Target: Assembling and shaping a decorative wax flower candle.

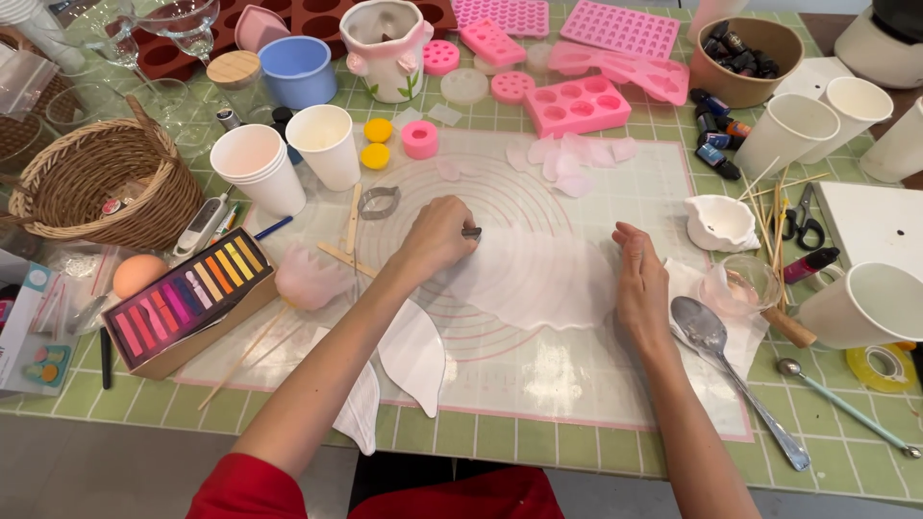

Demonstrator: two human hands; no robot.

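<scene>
Looking down from the head view, the left hand (437, 235) pinches a small dark cutter (471, 233) in closed fingers at the upper left edge of a thin white sheet (534, 279). That sheet lies on the round-marked mat (538, 370) on the tabletop, its long axis running left to right between both hands. The right hand (639, 284) rests flat on the sheet's right edge, fingers together.

Counter (538, 437) covered in a pale green cloth with a white grid, evenly lit with soft shadows; a strip of grey floor (106, 476) shows along its near edge, with bare brown wood (825, 29) at its far right corner.
</scene>
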